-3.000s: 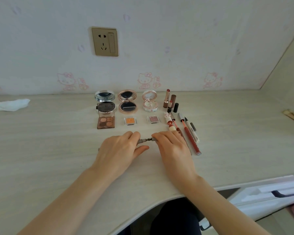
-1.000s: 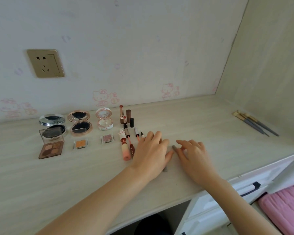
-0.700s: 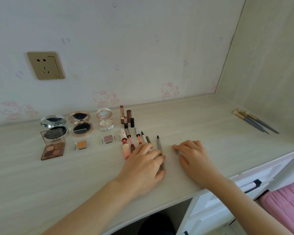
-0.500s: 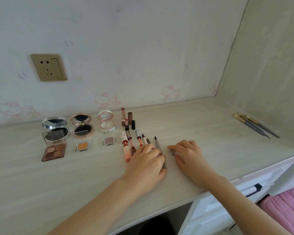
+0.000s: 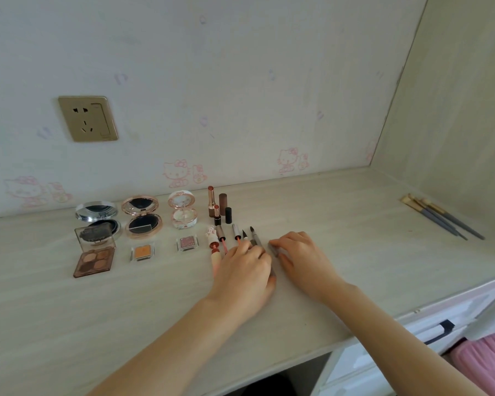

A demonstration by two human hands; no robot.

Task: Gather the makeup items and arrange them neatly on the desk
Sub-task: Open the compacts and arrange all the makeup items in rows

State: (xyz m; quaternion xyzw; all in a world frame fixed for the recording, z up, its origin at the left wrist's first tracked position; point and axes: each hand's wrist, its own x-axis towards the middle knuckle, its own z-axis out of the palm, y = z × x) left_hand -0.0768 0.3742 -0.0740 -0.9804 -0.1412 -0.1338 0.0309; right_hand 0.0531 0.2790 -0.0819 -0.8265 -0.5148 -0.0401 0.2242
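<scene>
Left hand [image 5: 245, 270] lies flat, fingers relaxed, hiding most of the pencils [image 5: 255, 238]; right hand [image 5: 300, 258] pinches a small grey cap [image 5: 273, 248], barely visible.

3 compacts [image 5: 142, 217] line the desk [image 5: 355, 252] rear, palettes before them, pens [image 5: 235, 234] right, brushes [image 5: 440, 217] far right.

Single view, head-mounted and wide-angle. It looks forward and down from above the near edge of the desk [image 5: 355, 252], facing the rear wall with its socket [image 5: 87, 118]. The side panel [image 5: 455, 110] closes the right of the frame. Both forearms enter from the bottom edge, close to the lens. Straight lines bow toward the frame edges. No second view is supplied for overlap.
</scene>
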